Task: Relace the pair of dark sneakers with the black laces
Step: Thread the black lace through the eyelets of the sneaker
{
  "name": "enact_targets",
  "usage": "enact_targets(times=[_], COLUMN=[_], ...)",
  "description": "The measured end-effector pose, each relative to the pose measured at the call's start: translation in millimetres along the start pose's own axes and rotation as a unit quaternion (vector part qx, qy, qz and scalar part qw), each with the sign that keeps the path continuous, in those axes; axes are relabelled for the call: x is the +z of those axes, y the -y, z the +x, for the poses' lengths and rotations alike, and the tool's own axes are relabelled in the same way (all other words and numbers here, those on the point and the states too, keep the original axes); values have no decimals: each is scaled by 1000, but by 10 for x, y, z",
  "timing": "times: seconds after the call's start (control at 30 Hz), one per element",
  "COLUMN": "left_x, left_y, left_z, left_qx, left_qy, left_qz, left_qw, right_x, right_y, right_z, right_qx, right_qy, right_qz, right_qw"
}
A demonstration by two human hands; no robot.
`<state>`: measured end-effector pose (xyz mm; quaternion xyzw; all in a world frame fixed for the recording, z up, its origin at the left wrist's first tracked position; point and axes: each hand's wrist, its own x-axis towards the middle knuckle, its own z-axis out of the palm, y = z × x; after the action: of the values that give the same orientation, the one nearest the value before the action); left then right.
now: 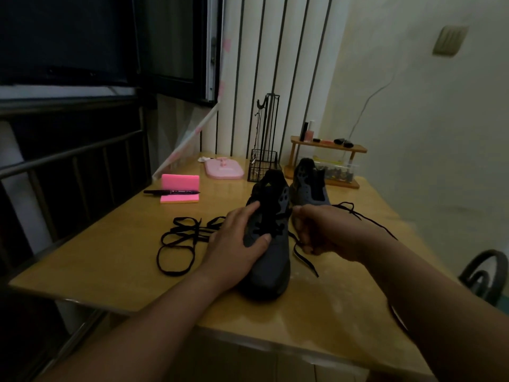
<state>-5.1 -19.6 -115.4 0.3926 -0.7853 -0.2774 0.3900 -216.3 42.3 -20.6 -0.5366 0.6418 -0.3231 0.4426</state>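
A dark sneaker stands on the wooden table, toe toward me. My left hand grips its left side, thumb across the lace area. My right hand sits just right of the shoe and pinches a black lace that comes out of the eyelets; another stretch of black lace runs off to the right behind it. The second dark sneaker stands farther back. A loose black lace lies coiled on the table left of the near shoe.
Pink sticky notes with a black marker lie at the back left. A pink flat object, a black wire rack and a small wooden shelf line the back. A dark chair back stands at right.
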Motion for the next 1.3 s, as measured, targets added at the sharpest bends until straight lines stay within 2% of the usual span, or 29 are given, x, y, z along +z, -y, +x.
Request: enact_targets(times=[0.1,0.17,0.2,0.27,0.33,0.4,0.47,0.57,0.67,0.7,0.73,0.8,0.87,0.9,0.93,0.97,1.03,1.13,1.3], left_x=[6,-4,-9,-11,-8,1,7,10,4,3,2,0,-4,-4,-5,-7,-7,-16,-7], left_y=[-4,-16,-21,-34,-43,-40,-19,-13,-25,-30,-35,-43,-48,-47,-49,-51,-54,-61,-62], left_z=[-13,-15,-14,-14,-10,0,17,20,7,3,0,4,9,12,10,7,0,-7,-6], left_qx=[-14,-23,-27,-29,-25,-27,-31,-33,-30,-33,-35,-35,-34,-35,-37,-38,-36,-33,-34], left_qy=[-14,-13,-11,-16,-24,-25,-23,-21,-26,-28,-30,-30,-26,-25,-24,-23,-26,-24,-18], left_qz=[-12,-6,0,24,48,55,54,45,37,36,37,39,36,34,32,30,31,23,15], left_qw=[1000,1000,1000,999,998,998,998,998,999,998,998,998,998,999,999,999,999,999,999], right_x=[166,258,266,196,70,-15,2,97,146,139,122,64,-37,-76,-90,-80,11,166,98], right_y=[169,257,274,247,162,50,-20,29,134,141,133,96,66,48,17,-20,-83,-71,2], right_z=[28,51,64,72,34,-19,-2,81,108,102,87,38,-14,-21,-11,19,96,121,81], right_qx=[-2,-21,-23,-28,-45,-39,5,52,2,-24,-52,-97,-121,-124,-119,-104,-68,-53,-55], right_qy=[-45,-50,-46,-18,19,38,14,-35,-22,-14,-11,-47,-82,-74,-64,-64,-89,-94,-51], right_qz=[-125,-240,-258,-188,-26,79,59,-62,-182,-187,-164,-33,161,231,251,220,75,-114,-197], right_qw=[991,969,965,982,998,995,998,996,983,982,985,994,976,962,959,968,991,988,978])
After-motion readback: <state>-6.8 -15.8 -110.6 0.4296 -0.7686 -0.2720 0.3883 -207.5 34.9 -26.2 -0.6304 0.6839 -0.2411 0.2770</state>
